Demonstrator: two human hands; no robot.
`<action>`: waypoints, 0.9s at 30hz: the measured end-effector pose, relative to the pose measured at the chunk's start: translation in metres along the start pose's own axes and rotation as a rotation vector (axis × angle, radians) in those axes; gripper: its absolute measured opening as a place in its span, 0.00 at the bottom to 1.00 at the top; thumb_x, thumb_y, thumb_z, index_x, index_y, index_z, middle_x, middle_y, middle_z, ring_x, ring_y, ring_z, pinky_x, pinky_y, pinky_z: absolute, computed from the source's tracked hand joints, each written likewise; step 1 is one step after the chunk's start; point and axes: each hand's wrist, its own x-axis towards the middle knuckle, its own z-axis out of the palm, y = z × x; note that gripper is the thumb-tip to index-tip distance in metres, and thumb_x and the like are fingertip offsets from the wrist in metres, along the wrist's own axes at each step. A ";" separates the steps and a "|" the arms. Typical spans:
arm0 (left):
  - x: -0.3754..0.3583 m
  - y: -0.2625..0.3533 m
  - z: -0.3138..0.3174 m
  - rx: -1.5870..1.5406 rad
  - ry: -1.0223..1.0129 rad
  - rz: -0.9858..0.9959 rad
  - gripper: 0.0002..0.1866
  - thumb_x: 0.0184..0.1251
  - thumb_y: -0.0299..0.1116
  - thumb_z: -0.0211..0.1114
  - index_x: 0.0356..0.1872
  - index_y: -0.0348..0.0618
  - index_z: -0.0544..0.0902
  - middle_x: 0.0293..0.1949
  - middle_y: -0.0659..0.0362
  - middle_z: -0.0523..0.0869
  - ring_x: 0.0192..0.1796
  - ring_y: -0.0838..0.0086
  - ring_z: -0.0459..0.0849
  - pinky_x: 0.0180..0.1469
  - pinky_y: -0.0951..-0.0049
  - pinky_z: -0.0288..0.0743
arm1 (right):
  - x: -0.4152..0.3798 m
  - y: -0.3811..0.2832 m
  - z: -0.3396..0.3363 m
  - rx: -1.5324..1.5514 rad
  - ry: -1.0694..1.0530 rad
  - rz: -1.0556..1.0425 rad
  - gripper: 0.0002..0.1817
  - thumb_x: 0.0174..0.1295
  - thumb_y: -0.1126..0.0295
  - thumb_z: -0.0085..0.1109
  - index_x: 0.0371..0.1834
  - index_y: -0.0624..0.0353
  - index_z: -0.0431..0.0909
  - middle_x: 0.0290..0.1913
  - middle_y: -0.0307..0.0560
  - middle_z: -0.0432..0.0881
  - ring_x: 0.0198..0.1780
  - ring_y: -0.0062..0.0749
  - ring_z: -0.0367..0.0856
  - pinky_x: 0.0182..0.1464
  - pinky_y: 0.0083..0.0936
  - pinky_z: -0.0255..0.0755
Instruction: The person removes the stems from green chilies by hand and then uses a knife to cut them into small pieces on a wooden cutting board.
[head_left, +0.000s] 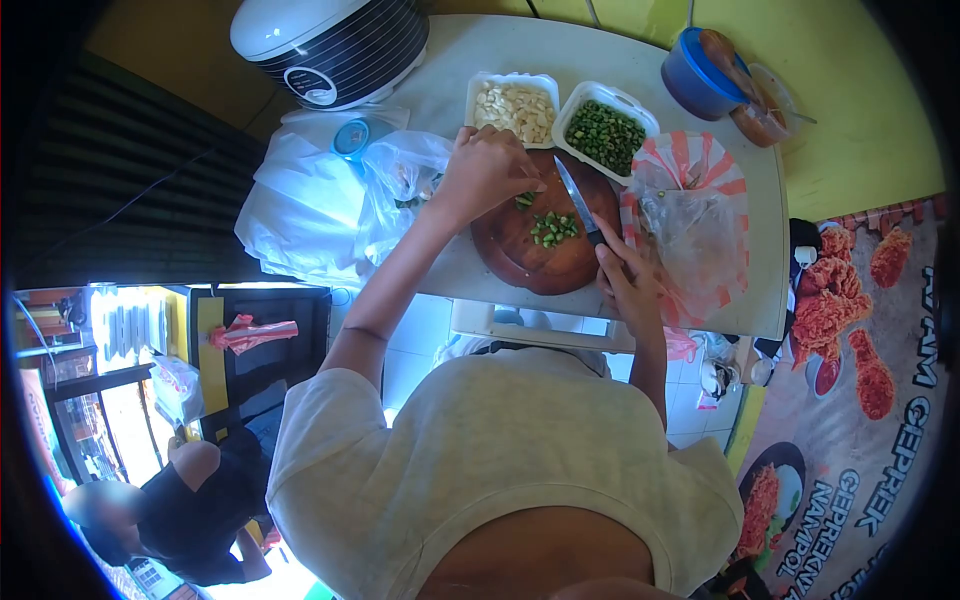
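Observation:
My right hand [625, 270] is wrapped round the dark handle of a knife [575, 197], its blade pointing up and away over the round wooden chopping board [510, 255]. On the board lies a small heap of chopped green vegetable [554, 229]. My left hand [495, 170] is over the board's far left part, fingers curled together; whatever they hold is hidden. A few green pieces [525, 200] lie just under its fingertips. Behind the board stand a white foam box of pale cut pieces [515, 110] and a second foam box of chopped greens [605, 137].
A red-striped plastic bag [700, 220] lies right of the board, white plastic bags [310, 200] left. A rice cooker [335, 50] stands at the back left, a blue-lidded tub [700, 75] at the back right. A person in dark clothes [205, 510] is at the lower left.

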 end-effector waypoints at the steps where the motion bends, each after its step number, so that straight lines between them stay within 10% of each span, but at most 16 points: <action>1: 0.001 0.000 0.000 0.023 -0.031 -0.013 0.08 0.55 0.45 0.73 0.31 0.57 0.92 0.38 0.64 0.86 0.51 0.67 0.82 0.62 0.61 0.63 | 0.001 0.000 0.001 0.000 0.000 0.003 0.25 0.77 0.63 0.53 0.76 0.49 0.67 0.20 0.25 0.61 0.19 0.07 0.55 0.20 0.12 0.46; 14: -0.007 -0.002 0.020 0.330 0.082 0.265 0.10 0.62 0.42 0.68 0.32 0.48 0.88 0.42 0.62 0.83 0.52 0.68 0.80 0.61 0.61 0.66 | 0.006 -0.002 0.003 0.068 -0.018 0.058 0.25 0.76 0.63 0.53 0.76 0.49 0.67 0.20 0.25 0.60 0.19 0.07 0.54 0.20 0.12 0.46; 27: -0.086 0.031 0.034 -0.083 0.249 -0.199 0.06 0.61 0.41 0.71 0.34 0.55 0.90 0.45 0.64 0.82 0.55 0.68 0.76 0.61 0.57 0.58 | -0.017 -0.001 0.020 0.047 0.011 0.124 0.25 0.77 0.61 0.52 0.76 0.46 0.67 0.19 0.24 0.60 0.16 0.07 0.54 0.18 0.12 0.46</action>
